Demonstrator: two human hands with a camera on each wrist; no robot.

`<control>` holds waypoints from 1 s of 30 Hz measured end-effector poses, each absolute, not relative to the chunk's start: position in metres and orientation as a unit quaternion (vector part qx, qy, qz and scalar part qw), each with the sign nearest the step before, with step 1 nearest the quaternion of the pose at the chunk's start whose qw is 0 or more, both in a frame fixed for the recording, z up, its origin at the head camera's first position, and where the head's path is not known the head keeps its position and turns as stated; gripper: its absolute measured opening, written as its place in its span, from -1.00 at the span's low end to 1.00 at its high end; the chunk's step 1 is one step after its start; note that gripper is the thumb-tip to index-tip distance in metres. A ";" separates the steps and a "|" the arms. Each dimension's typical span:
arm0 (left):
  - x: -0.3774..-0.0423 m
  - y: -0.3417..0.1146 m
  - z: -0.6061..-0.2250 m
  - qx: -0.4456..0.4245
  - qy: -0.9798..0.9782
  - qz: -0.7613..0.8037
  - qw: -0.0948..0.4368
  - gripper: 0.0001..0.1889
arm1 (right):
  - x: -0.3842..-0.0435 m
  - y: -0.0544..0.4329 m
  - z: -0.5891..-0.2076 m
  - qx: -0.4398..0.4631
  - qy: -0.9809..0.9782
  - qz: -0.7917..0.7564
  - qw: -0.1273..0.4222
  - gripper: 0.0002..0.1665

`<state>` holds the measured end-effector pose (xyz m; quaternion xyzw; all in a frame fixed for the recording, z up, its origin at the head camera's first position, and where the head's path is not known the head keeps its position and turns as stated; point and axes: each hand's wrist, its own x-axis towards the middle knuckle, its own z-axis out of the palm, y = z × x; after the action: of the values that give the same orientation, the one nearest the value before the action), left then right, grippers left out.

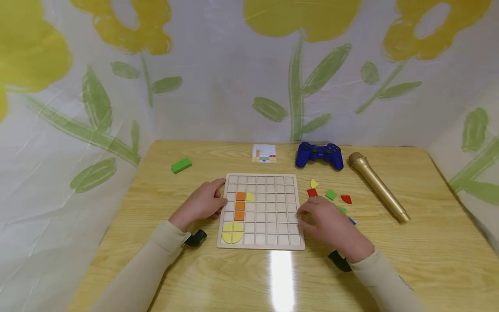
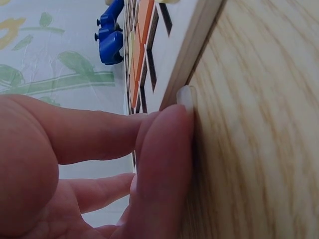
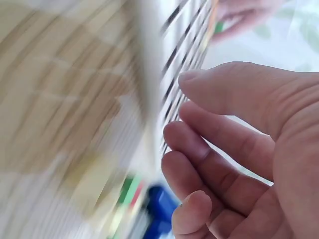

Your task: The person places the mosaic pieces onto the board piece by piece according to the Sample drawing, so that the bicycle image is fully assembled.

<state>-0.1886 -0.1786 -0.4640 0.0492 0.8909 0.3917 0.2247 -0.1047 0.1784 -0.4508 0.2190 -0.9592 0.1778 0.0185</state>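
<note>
A wooden grid board [image 1: 260, 248] lies on the table between the hands. Several orange squares [image 1: 239, 206] form a column on it, with a yellow quarter piece [image 1: 250, 197] beside the top one. Several yellow quarters make a circle [image 1: 237, 238] in its near left corner. My left hand [image 1: 199, 201] touches the board's left edge with thumb and forefinger; the left wrist view shows the thumb [image 2: 167, 154] against the side of the rim. At the right edge is my right hand [image 1: 329, 221], its fingers [image 3: 192, 174] loosely bent with nothing visible between them.
Loose red, green, yellow and blue pieces [image 1: 331, 194] lie right of the board, partly behind my right hand. Beyond are a pattern card [image 1: 264, 154], a blue game controller [image 1: 319, 155] and a gold microphone [image 1: 380, 186]. A green block [image 1: 181, 165] sits at the back left.
</note>
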 end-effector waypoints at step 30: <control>-0.188 -0.180 -0.465 0.061 0.887 0.401 0.221 -0.25 | -0.104 0.274 -0.454 0.126 -0.980 0.152 0.012 -0.77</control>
<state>-0.1882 -0.1797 -0.4645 0.0612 0.8868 0.4012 0.2210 -0.1044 0.2738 -0.4543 0.1256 -0.9803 0.1519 0.0124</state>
